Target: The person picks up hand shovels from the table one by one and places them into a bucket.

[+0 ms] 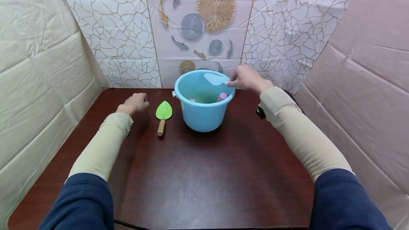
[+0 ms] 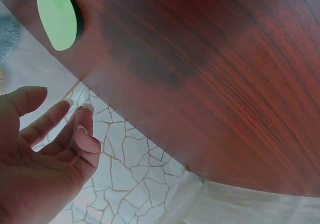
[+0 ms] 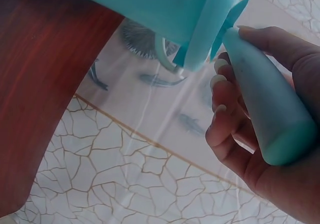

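Note:
A light blue bucket [image 1: 204, 114] stands upright on the dark wooden table [image 1: 198, 180], with pink items [image 1: 222, 96] partly showing inside. My right hand [image 1: 247, 78] is at the bucket's right rim and grips a light blue toy trowel by its handle [image 3: 267, 97]. The trowel's pale blade [image 1: 214, 78] is over the bucket's mouth. To the left, a trowel [image 1: 164, 111] with a green leaf-shaped blade and a wooden handle lies on the table. Beyond it, my left hand [image 1: 135, 103] hovers with loosely bent fingers. The left wrist view shows nothing in that hand.
A patterned cloth backdrop [image 1: 127, 31] hangs just behind the bucket. Pale cloth walls [image 1: 35, 63] close in the table on both sides. A dark cable [image 1: 127, 224] runs along the table's front edge.

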Demonstrator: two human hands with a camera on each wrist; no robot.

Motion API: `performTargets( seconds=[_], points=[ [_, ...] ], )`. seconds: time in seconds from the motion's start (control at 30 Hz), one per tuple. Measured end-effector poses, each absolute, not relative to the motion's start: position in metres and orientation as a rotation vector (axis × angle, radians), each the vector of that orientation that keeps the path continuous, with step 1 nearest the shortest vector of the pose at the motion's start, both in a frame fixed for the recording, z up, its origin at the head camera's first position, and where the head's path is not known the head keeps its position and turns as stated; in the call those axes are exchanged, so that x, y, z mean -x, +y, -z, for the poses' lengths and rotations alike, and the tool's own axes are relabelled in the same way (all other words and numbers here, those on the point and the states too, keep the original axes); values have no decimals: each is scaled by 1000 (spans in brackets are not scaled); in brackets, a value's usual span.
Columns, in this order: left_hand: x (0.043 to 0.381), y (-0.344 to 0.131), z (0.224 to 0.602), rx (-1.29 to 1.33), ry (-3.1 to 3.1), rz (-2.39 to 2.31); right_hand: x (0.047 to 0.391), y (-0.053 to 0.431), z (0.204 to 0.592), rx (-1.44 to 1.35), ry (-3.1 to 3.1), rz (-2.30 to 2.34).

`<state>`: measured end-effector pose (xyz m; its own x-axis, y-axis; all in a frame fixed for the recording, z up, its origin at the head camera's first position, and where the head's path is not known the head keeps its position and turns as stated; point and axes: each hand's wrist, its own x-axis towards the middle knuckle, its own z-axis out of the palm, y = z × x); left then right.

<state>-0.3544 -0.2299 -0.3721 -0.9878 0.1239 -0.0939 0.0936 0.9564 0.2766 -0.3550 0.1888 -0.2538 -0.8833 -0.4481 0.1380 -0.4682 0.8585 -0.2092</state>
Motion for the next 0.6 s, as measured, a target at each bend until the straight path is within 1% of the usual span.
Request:
performTargets(
  seconds=[0.23,0.6],
  points=[
    [358,-232,367,-154,2997,-412,358,175,249,-773,-2995,-296],
    [354,-227,373,-155,3008,-402,365,160,260,-736,-3051,-163]
  ],
)
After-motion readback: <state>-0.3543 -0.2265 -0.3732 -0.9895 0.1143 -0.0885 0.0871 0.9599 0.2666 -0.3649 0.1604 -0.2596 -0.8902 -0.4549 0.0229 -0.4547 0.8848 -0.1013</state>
